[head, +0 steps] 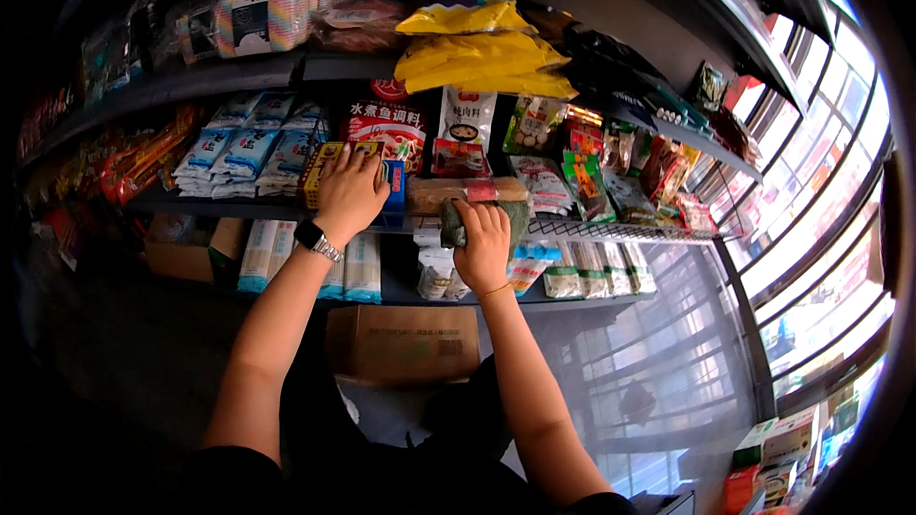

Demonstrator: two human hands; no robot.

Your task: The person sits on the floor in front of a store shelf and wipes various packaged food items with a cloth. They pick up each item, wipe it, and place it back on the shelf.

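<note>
My left hand (351,186), with a watch on its wrist, lies palm down across a yellow box (312,179) and a blue box (394,189) on the middle shelf. Its fingers are spread a little. My right hand (485,236) grips a folded dark green cloth (520,218) at the front edge of that shelf. Just behind the cloth is a long brown wrapped pack (447,194) with a pinkish label. A red seasoning pouch (386,125) stands behind the boxes, and a white pouch (466,118) is upright farther right. The palm side of both hands is hidden.
Yellow bags (479,61) overhang from the upper shelf. White-and-blue salt-like packets (247,150) are stacked left of my left hand. Below are noodle packs (363,268) and an open carton (187,247). A cardboard box (404,343) sits on the floor. Windows (816,229) line the right side.
</note>
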